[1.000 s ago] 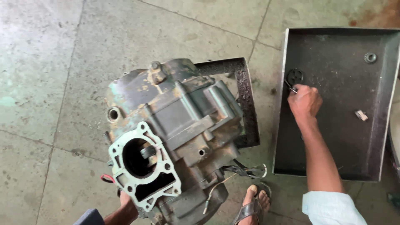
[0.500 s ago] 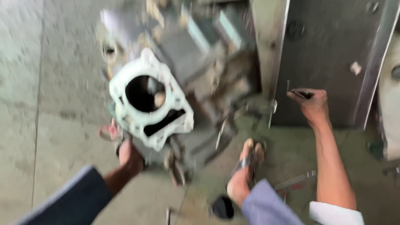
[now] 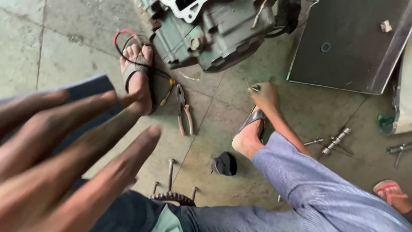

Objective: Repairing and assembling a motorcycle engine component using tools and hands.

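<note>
My left hand (image 3: 64, 163) fills the lower left, raised close to the camera and blurred, its fingers spread and holding nothing. My right hand (image 3: 266, 95) is low over the concrete floor by my right sandal, pinched on a small thin metal piece (image 3: 253, 88). A grey-green engine block (image 3: 214, 30) lies at the top, just beyond that hand. To its right a dark metal tray (image 3: 352, 64) holds a small ring (image 3: 325, 47) and a pale scrap (image 3: 386, 26).
Pliers (image 3: 183, 109) lie on the floor between my two sandalled feet. A black cap (image 3: 224, 164), a toothed sprocket with bolts (image 3: 171, 197) and socket tools (image 3: 337, 140) are scattered nearer me. Another foot in a red sandal (image 3: 392, 193) shows at the lower right.
The view has swung down and back. My right hand left the tray and came down to the floor with a small piece. My left hand rose off the engine towards the camera.
</note>
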